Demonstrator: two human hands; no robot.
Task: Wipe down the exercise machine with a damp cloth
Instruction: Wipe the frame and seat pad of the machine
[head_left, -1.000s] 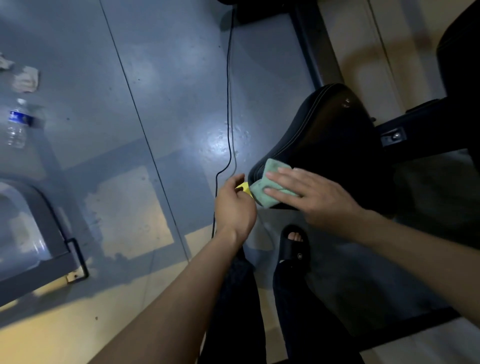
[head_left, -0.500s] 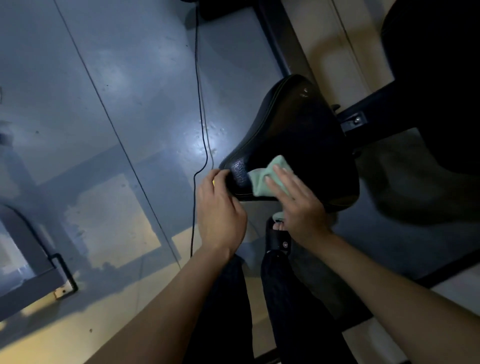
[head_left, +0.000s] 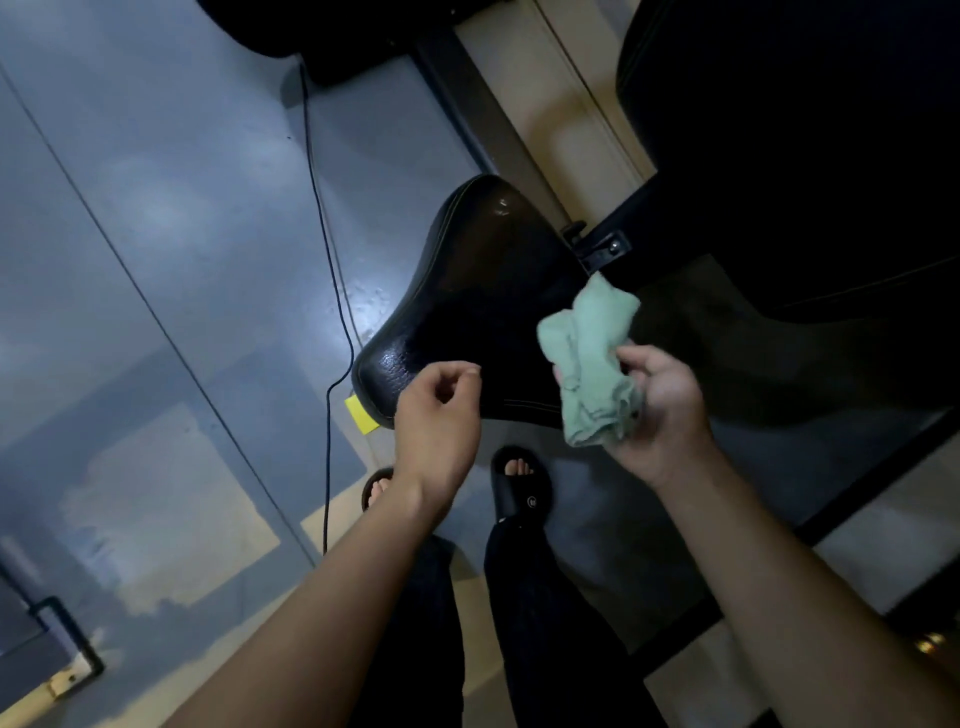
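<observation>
A thin black cable is seen running along the blue-grey floor left of the machine, and a yellow tag lies just beside the seat's near corner. Two feet in black slides are placed below. The black seat looks glossy, with light stitching along its edge; its narrow end points up and away, its wide end toward the person. The crumpled green cloth is gripped by the right hand over the seat's right side. The left hand is held loosely curled, with nothing in it, above the seat's near edge.
</observation>
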